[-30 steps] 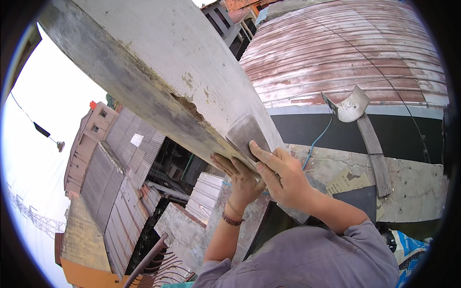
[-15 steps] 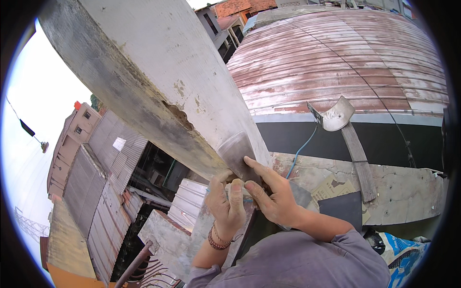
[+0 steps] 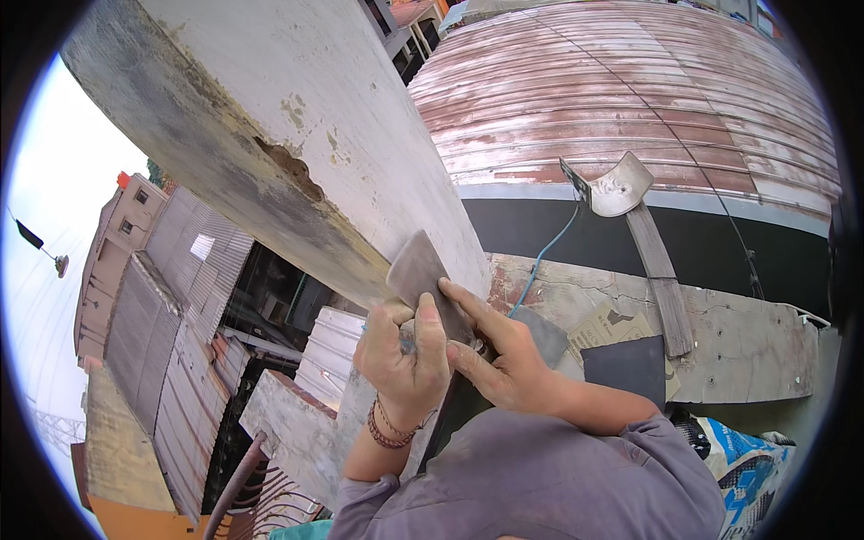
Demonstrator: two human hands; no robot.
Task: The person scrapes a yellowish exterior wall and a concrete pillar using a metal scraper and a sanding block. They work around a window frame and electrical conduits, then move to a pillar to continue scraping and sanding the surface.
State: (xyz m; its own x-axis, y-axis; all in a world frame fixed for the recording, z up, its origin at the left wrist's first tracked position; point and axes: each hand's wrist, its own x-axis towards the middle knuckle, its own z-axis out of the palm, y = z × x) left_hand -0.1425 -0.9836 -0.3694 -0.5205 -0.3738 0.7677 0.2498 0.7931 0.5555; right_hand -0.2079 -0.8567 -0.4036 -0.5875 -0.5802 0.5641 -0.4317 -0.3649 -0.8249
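Note:
A grey, flat, round-cornered piece of sandpaper [image 3: 418,270] stands up between my two hands, its upper part over the lower end of a white concrete column [image 3: 369,153]. My left hand [image 3: 403,360] is closed on its lower left side, thumb pointing up. Fingers of my right hand [image 3: 499,353] pinch its right edge, with the thumb lower down near the left hand. Whether the sheet touches the column I cannot tell. Pale dust coats my fingers. The column's left edge has a chipped brown patch [image 3: 290,168] and yellowish-grey stains.
On the concrete ledge [image 3: 756,346] to the right lie a dark sheet [image 3: 625,369], brown printed paper [image 3: 612,328] and a wooden board [image 3: 661,279]. A curved metal plate [image 3: 621,186] with a blue cable [image 3: 546,252] stands beyond. A blue-white sack [image 3: 747,468] sits lower right; roofs drop away left.
The view has shifted, so the column sits further left. The sandpaper, earlier flat against the column, now shows its whole top edge and stands more upright. Both hands keep hold of it.

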